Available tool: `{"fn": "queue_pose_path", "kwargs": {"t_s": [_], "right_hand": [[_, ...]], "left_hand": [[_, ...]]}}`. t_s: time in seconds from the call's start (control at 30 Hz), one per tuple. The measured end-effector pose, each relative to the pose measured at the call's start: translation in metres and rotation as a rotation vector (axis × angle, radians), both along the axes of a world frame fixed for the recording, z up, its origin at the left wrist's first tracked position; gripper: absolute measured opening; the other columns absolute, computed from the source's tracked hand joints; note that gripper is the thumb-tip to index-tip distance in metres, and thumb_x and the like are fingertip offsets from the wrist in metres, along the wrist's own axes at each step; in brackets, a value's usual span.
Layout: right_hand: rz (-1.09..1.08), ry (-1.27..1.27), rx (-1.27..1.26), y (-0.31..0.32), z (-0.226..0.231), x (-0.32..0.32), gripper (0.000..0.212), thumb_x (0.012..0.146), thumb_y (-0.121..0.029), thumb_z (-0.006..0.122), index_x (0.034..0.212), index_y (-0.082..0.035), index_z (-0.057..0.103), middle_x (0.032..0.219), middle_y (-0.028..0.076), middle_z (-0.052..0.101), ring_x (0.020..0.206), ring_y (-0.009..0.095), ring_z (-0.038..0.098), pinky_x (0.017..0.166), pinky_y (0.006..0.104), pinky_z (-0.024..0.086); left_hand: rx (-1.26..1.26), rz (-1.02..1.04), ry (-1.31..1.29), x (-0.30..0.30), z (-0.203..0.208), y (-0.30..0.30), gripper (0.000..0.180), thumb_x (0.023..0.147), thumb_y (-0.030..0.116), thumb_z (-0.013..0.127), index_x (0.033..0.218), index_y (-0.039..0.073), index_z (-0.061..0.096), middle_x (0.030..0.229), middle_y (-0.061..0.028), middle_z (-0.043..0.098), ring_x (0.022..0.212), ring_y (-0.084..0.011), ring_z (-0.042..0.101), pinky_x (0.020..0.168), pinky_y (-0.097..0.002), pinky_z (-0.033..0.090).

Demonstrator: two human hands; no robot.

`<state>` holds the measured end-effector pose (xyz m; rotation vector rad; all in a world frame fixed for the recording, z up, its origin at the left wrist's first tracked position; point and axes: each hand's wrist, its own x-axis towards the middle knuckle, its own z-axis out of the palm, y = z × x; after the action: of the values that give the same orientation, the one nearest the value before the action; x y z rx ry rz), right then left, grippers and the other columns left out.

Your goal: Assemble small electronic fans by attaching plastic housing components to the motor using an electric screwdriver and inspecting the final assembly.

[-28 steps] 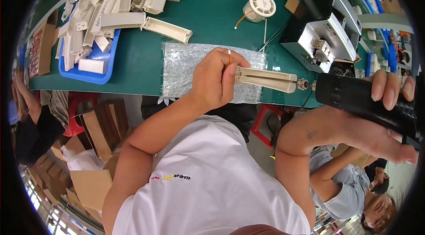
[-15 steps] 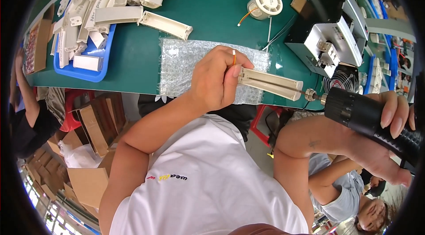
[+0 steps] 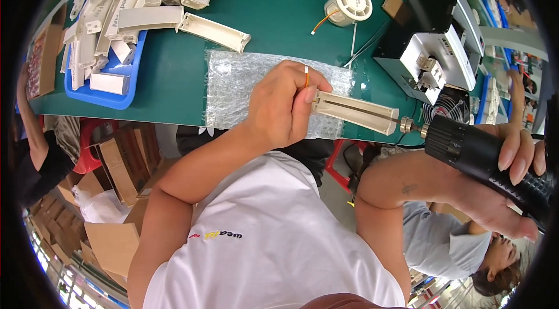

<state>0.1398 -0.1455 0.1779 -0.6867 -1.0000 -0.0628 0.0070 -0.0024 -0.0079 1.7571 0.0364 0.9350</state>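
Note:
My left hand (image 3: pixel 285 102) is closed round one end of a long, cream plastic trough-shaped housing (image 3: pixel 372 121), above a bubble-wrap sheet (image 3: pixel 227 85). A short orange-and-white wire (image 3: pixel 307 77) sticks up by its fingers. At the right, my right hand (image 3: pixel 489 198) grips a black power screwdriver (image 3: pixel 460 143). The driver's nose, with a metal collar (image 3: pixel 406 125), points at the housing's free end. A thin dark shaft lies along the inside of the housing; whether its tip touches anything is hidden by my left hand.
A blue tray (image 3: pixel 135 79) heaped with similar cream housings stands at the left. Another housing (image 3: pixel 215 33) lies behind the bubble wrap. Round white fan-like units (image 3: pixel 353 3) and a black-and-silver machine (image 3: pixel 402 53) stand farther back. Other people (image 3: pixel 445 239) are nearby.
Both hands keep their grips and have barely moved. The whole view has shifted slightly. At the right, the person in grey has moved, and another arm appears beyond the machine.

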Motion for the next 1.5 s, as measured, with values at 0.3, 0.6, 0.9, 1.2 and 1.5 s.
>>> {"fn": "queue_pose_path", "kwargs": {"t_s": [0.3,0.6,0.9,1.2,1.5], "right_hand": [[-0.021,0.136,0.097,-0.007,-0.011,-0.014,0.073,0.08,-0.054,0.077,0.109,0.002,0.04,0.099,0.01,0.046,0.074,0.016,0.055,0.062,0.0282,0.045],[-0.026,0.139,0.322,-0.021,0.047,0.0,0.078,0.088,-0.06,0.063,0.126,0.004,0.041,0.108,0.012,0.054,0.07,0.015,0.054,0.062,0.0254,0.047],[-0.775,-0.057,-0.234,-0.012,0.035,0.025,0.052,0.102,-0.033,0.055,0.134,0.002,0.036,0.116,0.02,0.059,0.076,0.019,0.059,0.058,0.0301,0.051],[-1.1,-0.838,-0.321,0.012,-0.006,-0.001,0.048,0.084,0.002,0.061,0.131,-0.003,0.052,0.121,0.017,0.059,0.114,0.031,0.059,0.094,0.0422,0.05],[-0.531,-0.968,-1.094,0.21,-0.166,0.019,0.04,0.083,-0.012,0.058,0.123,-0.007,0.063,0.132,0.009,0.056,0.128,0.03,0.049,0.103,0.0408,0.044]], "left_hand": [[-0.021,-0.031,0.07,-0.003,0.008,0.002,0.01,0.087,-0.003,0.053,0.092,0.002,0.047,0.089,-0.0102,0.069,0.072,-0.0304,0.061,0.064,-0.0366,0.05],[0.163,-0.188,0.538,-0.009,0.063,0.048,0.012,0.093,0.013,0.062,0.098,0.005,0.055,0.093,-0.0156,0.063,0.086,-0.0351,0.063,0.078,-0.04,0.049],[0.344,0.694,0.578,0.181,0.075,0.328,0.051,0.093,0.048,0.059,0.116,0.003,0.054,0.109,-0.0256,0.063,0.101,-0.043,0.062,0.089,-0.0488,0.05],[0.849,0.335,1.057,0.21,0.093,0.244,0.041,0.087,0.042,0.068,0.115,0.013,0.061,0.115,-0.0097,0.065,0.104,-0.0289,0.063,0.087,-0.0413,0.052],[0.811,-0.561,1.004,0.178,0.13,0.185,0.07,0.077,0.054,0.077,0.128,0.011,0.057,0.119,-0.0166,0.065,0.102,-0.0327,0.065,0.087,-0.0413,0.052]]}}
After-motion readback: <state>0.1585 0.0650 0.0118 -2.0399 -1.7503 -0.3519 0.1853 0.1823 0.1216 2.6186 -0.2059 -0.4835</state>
